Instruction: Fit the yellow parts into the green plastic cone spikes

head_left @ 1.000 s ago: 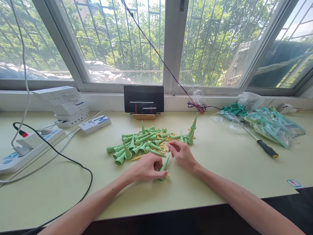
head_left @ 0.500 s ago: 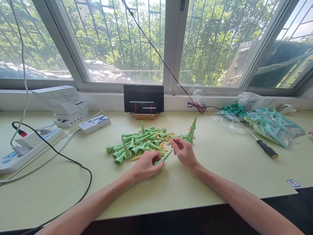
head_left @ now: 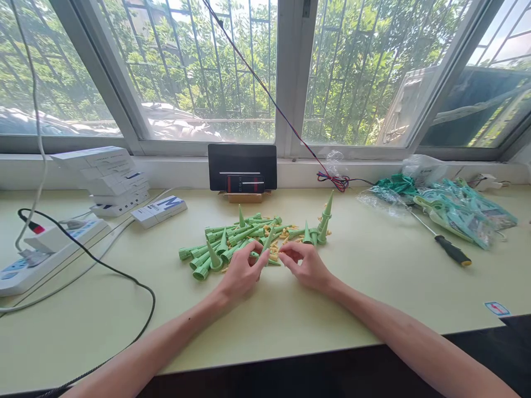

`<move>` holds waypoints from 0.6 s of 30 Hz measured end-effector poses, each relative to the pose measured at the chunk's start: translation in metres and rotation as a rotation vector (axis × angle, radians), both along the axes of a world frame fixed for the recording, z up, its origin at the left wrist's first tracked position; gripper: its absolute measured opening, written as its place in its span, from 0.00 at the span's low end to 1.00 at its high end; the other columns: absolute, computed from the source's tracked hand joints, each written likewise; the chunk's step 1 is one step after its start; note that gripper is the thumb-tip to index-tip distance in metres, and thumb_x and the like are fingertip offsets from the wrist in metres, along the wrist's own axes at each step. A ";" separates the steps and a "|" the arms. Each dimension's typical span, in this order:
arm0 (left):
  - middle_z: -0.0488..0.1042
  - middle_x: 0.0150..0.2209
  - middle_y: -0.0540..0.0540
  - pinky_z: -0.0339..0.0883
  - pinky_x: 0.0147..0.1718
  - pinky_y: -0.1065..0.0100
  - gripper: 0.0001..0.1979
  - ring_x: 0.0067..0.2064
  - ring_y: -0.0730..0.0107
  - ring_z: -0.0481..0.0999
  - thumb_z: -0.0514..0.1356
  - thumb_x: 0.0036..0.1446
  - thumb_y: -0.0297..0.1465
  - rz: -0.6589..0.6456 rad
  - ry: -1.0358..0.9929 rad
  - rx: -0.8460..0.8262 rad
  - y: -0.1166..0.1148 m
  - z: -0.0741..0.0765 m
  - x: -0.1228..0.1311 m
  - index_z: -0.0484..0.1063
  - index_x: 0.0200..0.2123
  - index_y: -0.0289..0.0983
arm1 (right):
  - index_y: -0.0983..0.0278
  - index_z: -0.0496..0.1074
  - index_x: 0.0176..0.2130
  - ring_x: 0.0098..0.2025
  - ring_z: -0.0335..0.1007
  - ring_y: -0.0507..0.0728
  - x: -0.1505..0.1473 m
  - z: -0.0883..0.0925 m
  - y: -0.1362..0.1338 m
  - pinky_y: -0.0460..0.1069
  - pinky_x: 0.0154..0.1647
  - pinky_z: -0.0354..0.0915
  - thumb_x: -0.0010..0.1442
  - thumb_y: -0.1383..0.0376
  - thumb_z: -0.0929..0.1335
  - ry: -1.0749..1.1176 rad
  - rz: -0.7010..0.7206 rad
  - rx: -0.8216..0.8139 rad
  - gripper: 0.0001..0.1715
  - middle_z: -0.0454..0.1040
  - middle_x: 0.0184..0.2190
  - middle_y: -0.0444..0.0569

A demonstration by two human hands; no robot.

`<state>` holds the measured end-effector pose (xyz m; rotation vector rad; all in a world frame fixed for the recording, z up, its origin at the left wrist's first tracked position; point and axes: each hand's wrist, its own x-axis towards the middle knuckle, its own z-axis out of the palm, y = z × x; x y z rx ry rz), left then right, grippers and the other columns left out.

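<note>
My left hand is closed around a green plastic cone spike, its tip pointing up. To the right, my right hand has thumb and fingertips pinched close together at small yellow plastic pegs; whether one is between the fingers, I cannot make out. A pile of green cone spikes lies just beyond and left of my left hand, some standing on end, with yellow pegs scattered among them. Behind my right hand stands a small group of upright green spikes, with yellow pegs at it.
A tablet with a phone before it leans at the window. White boxes, a power strip and a black cable are on the left. On the right lie a screwdriver and green bagged items.
My left hand has tilted its green spike from lying low to pointing up. My right hand has come down and left, closer to the left hand.
</note>
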<state>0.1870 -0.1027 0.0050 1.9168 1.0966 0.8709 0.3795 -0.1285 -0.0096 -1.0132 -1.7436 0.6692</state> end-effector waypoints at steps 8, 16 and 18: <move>0.62 0.15 0.58 0.55 0.17 0.75 0.07 0.16 0.75 0.64 0.57 0.60 0.34 0.018 -0.015 0.007 -0.002 0.002 0.001 0.62 0.32 0.39 | 0.65 0.73 0.36 0.27 0.66 0.52 0.002 -0.003 0.001 0.46 0.26 0.63 0.63 0.63 0.66 -0.023 0.009 0.012 0.08 0.74 0.28 0.48; 0.63 0.14 0.59 0.57 0.18 0.76 0.07 0.16 0.76 0.65 0.58 0.59 0.34 0.064 -0.029 0.033 -0.001 0.002 0.001 0.62 0.32 0.39 | 0.65 0.72 0.35 0.26 0.66 0.52 0.001 0.003 -0.002 0.46 0.26 0.63 0.63 0.63 0.66 -0.004 0.008 0.017 0.08 0.72 0.26 0.47; 0.63 0.14 0.59 0.58 0.18 0.75 0.07 0.16 0.76 0.65 0.58 0.59 0.34 0.069 -0.027 0.036 -0.002 0.003 0.001 0.62 0.32 0.40 | 0.65 0.72 0.34 0.25 0.65 0.52 0.001 0.004 -0.002 0.46 0.25 0.62 0.62 0.63 0.66 -0.004 0.008 0.018 0.08 0.71 0.25 0.46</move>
